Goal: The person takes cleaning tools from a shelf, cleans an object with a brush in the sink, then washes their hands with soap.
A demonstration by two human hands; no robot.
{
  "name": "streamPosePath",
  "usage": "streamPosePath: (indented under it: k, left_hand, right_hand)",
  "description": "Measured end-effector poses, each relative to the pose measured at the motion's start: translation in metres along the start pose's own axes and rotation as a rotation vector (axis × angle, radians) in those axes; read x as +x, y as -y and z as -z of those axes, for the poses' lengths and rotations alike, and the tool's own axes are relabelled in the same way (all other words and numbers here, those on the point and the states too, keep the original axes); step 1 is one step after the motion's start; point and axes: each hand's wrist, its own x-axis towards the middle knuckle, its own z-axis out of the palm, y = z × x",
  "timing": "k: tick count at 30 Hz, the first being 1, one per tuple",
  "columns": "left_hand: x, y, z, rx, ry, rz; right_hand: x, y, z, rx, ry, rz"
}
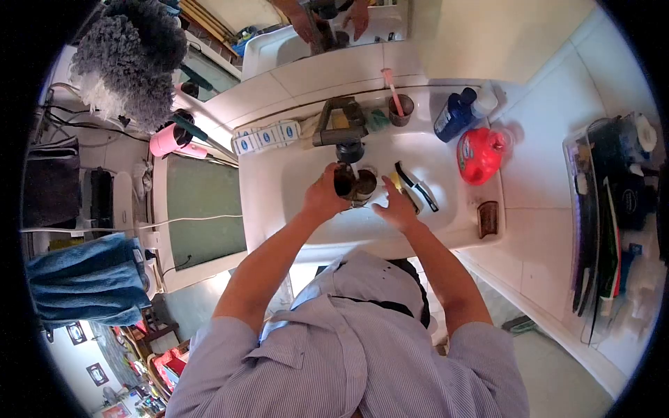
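Note:
My left hand point(326, 194) is wrapped round a small dark cup point(343, 182) under the faucet point(340, 129). A thin stream of water point(355, 169) falls beside it. Close against the cup is a brownish round container point(364, 184); whether the two are joined I cannot tell. My right hand point(396, 209) hovers just right of the container, its fingers spread and holding nothing. Beyond those fingers, in the white sink point(300, 174), lie a black-and-white long-handled item point(418, 187) and a small yellow piece point(396, 181), partly hidden.
Along the rim stand a patterned blue-and-white pack point(266, 137), a brown tumbler point(401, 110) with a pink toothbrush point(391, 85), a blue bottle point(454, 115), a red jug point(480, 156) and a brown soap dish point(488, 219). A pink hair dryer point(174, 141) hangs left.

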Motion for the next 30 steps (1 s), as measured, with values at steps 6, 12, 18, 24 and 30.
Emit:
streamPosePath:
  k: [6,12,18,24,30]
  left_hand:
    - [0.009,-0.004,0.024,-0.101,0.009,0.107]
    - [0.025,0.008,0.022,-0.329,-0.099,0.135]
    - [0.03,0.001,0.034,-0.342,-0.072,0.203]
    - [0.021,0.019,0.038,-0.264,0.059,0.035]
    - [0.01,0.021,0.039,0.15,0.139,0.014]
  right_hand:
    - [0.016,0.007,-0.024,0.329,0.116,0.086]
    - [0.031,0.007,-0.04,0.589,0.142,-0.144]
    - [0.031,0.024,-0.078,0.914,0.128,-0.066]
    - [0.006,0.058,-0.081,1.15,0.248,-0.351]
    - [-0.002,0.063,-0.116,1.402,0.305,-0.466]
